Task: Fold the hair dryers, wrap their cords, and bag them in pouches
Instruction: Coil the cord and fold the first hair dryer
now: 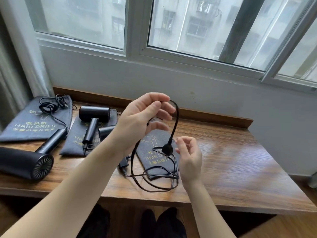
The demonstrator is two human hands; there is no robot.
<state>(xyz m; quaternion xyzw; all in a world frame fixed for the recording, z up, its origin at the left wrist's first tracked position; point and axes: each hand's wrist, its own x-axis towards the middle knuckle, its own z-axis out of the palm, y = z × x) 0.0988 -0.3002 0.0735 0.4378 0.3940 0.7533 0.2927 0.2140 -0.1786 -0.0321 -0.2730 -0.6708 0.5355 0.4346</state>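
Pinching the thin black cord (pixel 174 125) in your left hand (pixel 137 121), your right hand (pixel 189 155) hangs loosely curled beside its dangling rounded plug (pixel 167 149).

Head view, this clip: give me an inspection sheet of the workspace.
Surface: wooden table, raised back edge.
Job's things: two hair dryers, one at left, one on the middle pouch; three grey pouches, left, middle, near.
Clutter: nothing seen.
Hands: left hand pinches a cord; right hand open beside the plug.
Cables: another coil on the left pouch.
Surroundings: window, curtain.
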